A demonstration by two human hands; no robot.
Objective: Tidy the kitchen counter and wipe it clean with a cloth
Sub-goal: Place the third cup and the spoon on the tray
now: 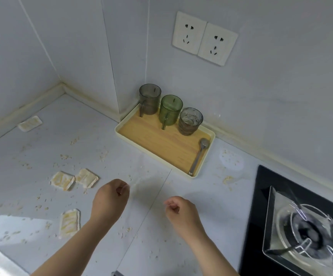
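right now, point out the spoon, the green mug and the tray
spoon [197, 158], head view, middle of its handle
green mug [171, 115], head view, its side wall
tray [157, 141], head view, bare wooden base

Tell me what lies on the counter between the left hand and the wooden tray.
In the head view, only counter with a few small crumbs lies between the left hand and the tray; nothing larger.
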